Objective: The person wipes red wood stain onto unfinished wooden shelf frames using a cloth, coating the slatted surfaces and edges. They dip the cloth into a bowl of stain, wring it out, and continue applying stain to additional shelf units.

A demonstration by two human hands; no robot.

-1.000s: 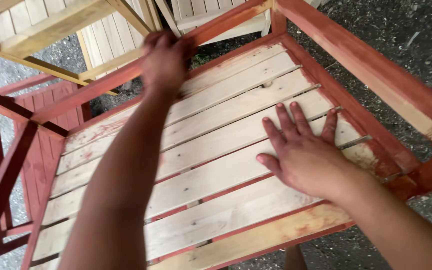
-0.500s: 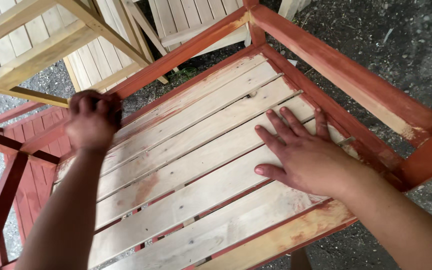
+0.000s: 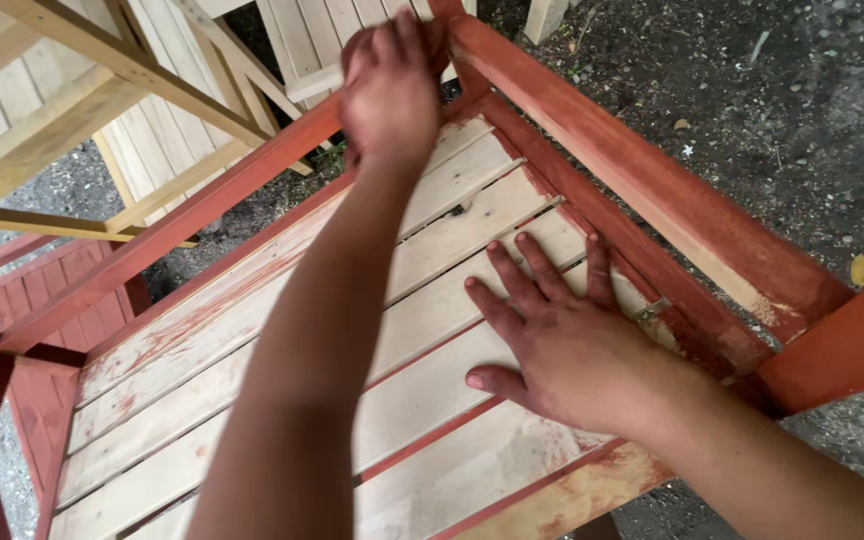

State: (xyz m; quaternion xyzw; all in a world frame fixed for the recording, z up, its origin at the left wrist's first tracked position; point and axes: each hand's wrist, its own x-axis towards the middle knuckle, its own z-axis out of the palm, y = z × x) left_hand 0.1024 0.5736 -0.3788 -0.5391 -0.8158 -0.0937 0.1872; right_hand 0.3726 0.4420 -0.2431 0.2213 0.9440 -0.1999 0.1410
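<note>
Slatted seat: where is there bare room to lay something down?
The slats are bare from the left forearm out to the red rail, and again between the left hand and right hand. It is crowded at the near right, where the right hand lies flat against the armrest.

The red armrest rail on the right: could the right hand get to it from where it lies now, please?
Probably yes: the right hand lies flat on the seat slats beside the red armrest rail, with nothing between them.
</note>
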